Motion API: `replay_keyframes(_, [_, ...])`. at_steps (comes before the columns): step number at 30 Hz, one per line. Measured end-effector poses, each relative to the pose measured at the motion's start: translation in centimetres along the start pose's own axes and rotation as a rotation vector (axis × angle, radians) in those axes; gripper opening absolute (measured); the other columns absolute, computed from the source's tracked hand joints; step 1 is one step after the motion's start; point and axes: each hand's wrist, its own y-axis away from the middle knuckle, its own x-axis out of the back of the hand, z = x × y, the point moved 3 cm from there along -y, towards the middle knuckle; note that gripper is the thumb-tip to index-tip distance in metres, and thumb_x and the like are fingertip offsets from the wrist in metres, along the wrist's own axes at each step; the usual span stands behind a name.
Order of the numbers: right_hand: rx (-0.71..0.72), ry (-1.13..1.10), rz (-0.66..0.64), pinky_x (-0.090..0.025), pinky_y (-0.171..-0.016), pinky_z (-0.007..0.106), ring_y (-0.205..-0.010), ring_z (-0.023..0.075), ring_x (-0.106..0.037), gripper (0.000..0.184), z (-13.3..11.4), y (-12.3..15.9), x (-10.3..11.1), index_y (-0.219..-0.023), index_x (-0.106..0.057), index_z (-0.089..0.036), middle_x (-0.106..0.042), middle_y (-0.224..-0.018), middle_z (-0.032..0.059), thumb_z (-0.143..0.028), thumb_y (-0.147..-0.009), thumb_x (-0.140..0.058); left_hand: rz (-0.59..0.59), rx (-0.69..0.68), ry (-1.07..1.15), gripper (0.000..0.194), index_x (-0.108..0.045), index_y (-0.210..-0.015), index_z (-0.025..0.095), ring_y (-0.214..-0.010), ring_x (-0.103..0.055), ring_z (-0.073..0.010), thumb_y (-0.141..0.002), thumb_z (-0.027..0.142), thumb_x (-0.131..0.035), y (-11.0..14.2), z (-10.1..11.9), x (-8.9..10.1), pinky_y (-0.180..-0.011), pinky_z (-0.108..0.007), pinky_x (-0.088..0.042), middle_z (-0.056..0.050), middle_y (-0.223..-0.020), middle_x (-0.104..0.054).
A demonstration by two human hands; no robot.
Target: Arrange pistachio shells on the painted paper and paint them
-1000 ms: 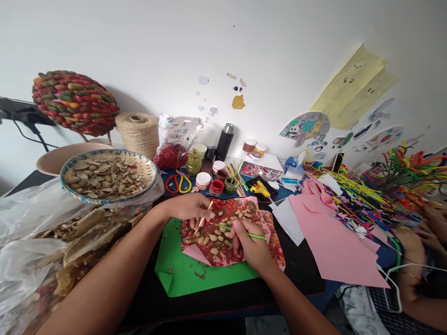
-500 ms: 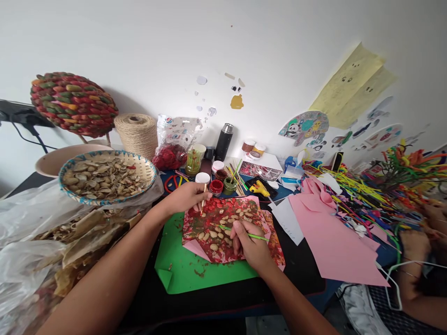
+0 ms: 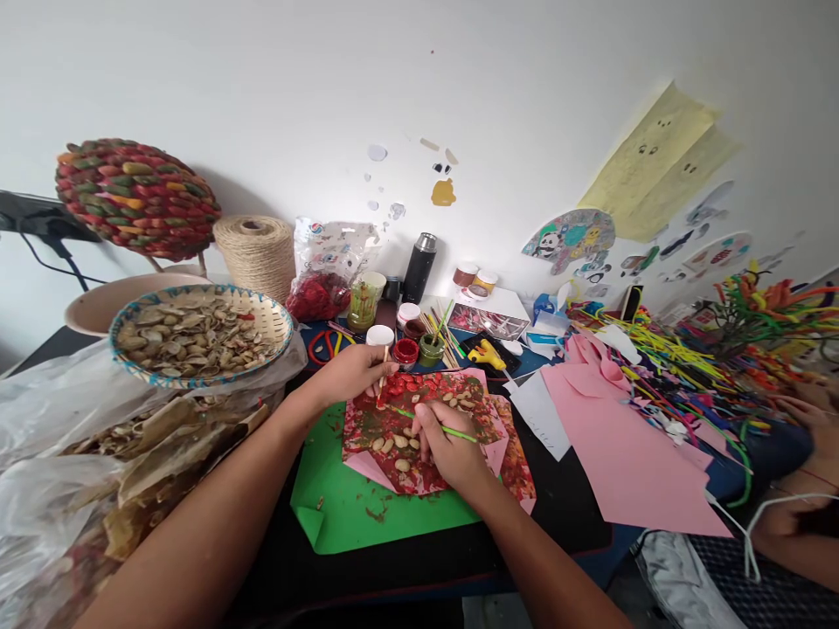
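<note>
My left hand [image 3: 357,374] pinches a thin wooden stick [image 3: 384,371] that points down, with a small red-coated piece at its lower end. In my right hand [image 3: 452,444] is a green paintbrush [image 3: 460,432], its tip close to that piece. Both hands are over a paint-stained pink sheet [image 3: 368,469], which lies on a green sheet [image 3: 354,528]. Several unpainted peanut shells [image 3: 401,442] lie by my right fingers. Red-painted shells [image 3: 419,383] line the sheet's far edge. Just beyond stand an open jar of red paint [image 3: 405,351] and a jar of green paint [image 3: 431,351] with a brush in it.
A woven basket [image 3: 268,310] of shells stands left, before a twine spool [image 3: 254,258] and a shell-covered ball [image 3: 137,201]. A yellow glue gun [image 3: 487,354], pink paper [image 3: 629,454] and pipe cleaners [image 3: 682,349] lie right. Another person's arm [image 3: 803,489] is at far right.
My right hand has moved left with the paintbrush, its tip now by the stick's lower end. The piece there has turned from pale to red. The other person's arm has shifted.
</note>
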Motion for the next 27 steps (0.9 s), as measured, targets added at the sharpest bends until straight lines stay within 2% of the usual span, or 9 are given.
replay_keyframes(7, [-0.037, -0.008, 0.01, -0.042, -0.049, 0.026, -0.042, 0.0143, -0.053, 0.059, 1.2, 0.3, 0.6, -0.075, -0.06, -0.024, -0.051, -0.046, -0.0055, -0.072, -0.106, -0.046, 0.003, 0.0, -0.022, 0.048, -0.054, -0.08, 0.024, -0.06, -0.071, -0.0224, -0.089, 0.07, -0.057, 0.1, 0.2, 0.0, -0.06, -0.032, -0.056, -0.001, -0.065, -0.067])
replay_keyframes(10, [-0.054, -0.05, 0.021, -0.041, -0.048, 0.026, -0.041, 0.014, -0.053, 0.061, 0.9, 0.2, 0.3, -0.076, -0.061, -0.024, -0.051, -0.046, -0.0057, -0.075, -0.105, -0.045, 0.005, -0.001, -0.03, 0.047, -0.054, -0.081, 0.024, -0.06, -0.071, -0.0229, -0.09, 0.07, -0.057, 0.1, 0.2, 0.0, -0.06, -0.032, -0.056, -0.001, -0.063, -0.067])
replay_keyframes(16, [0.013, 0.043, 0.012, -0.043, -0.05, 0.026, -0.043, 0.0144, -0.054, 0.06, 0.6, 0.1, 0.2, -0.075, -0.061, -0.024, -0.051, -0.047, -0.0048, -0.072, -0.107, -0.044, 0.013, 0.01, -0.014, 0.049, -0.055, -0.081, 0.024, -0.057, -0.071, -0.0231, -0.088, 0.072, -0.058, 0.0, 0.1, 0.0, -0.057, -0.031, -0.055, 0.0, -0.061, -0.066])
replay_keyframes(21, [-0.014, -0.028, 0.012, -0.043, -0.05, 0.026, -0.041, 0.0141, -0.054, 0.059, 1.0, 0.3, 0.5, -0.074, -0.06, -0.024, -0.048, -0.045, -0.0063, -0.071, -0.107, -0.045, 0.031, -0.001, 0.003, 0.051, -0.056, -0.079, 0.024, -0.057, -0.071, -0.0238, -0.085, 0.075, -0.06, 0.1, 0.2, 0.0, -0.056, -0.031, -0.055, -0.001, -0.06, -0.067])
replay_keyframes(27, [0.018, 0.046, -0.002, -0.045, -0.054, 0.026, -0.043, 0.0141, -0.055, 0.058, -0.1, -0.1, -0.4, -0.075, -0.061, -0.024, -0.052, -0.048, -0.0051, -0.068, -0.108, -0.045, 0.029, 0.013, 0.024, 0.054, -0.055, -0.076, 0.024, -0.055, -0.071, -0.0232, -0.083, 0.077, -0.061, 0.0, 0.0, 0.0, -0.056, -0.032, -0.056, -0.001, -0.062, -0.068])
